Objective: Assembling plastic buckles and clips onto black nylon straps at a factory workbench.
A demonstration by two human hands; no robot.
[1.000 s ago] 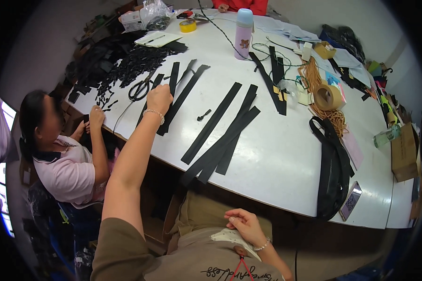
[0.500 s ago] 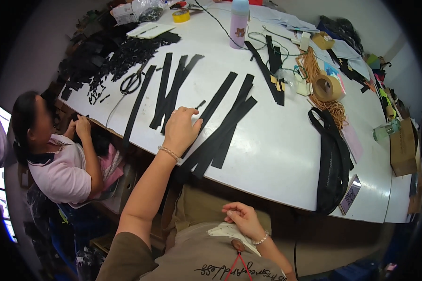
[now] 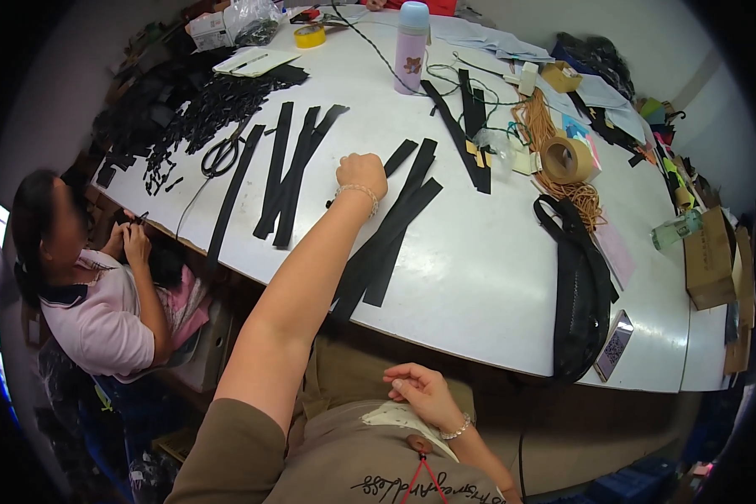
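My left hand (image 3: 362, 175) is stretched out over the white table, its fingers curled down next to a group of long black strips (image 3: 401, 220). What its fingertips hold, if anything, is hidden under the hand. A small dark bit (image 3: 331, 202) shows beside the wrist. My right hand (image 3: 420, 391) rests by my lap with loosely bent fingers and the thumb apart, holding nothing I can see. Left of my left hand lie more black strips (image 3: 287, 181), several of them crossing, and a single strip (image 3: 236, 191) over the table edge.
A seated co-worker (image 3: 101, 302) at the left handles a small dark thing. Dark scissors (image 3: 221, 158) lie by a heap of black pieces (image 3: 197, 109). Farther off stand a bottle (image 3: 411, 50) and yellow tape (image 3: 309, 36). At right are brown tape (image 3: 565, 160), a black bag (image 3: 581, 302) and a phone (image 3: 615, 346).
My left hand has reached farther forward and right, and its fingers have gone from spread to curled. It now covers where a small black piece lay. My right hand stays by my lap.
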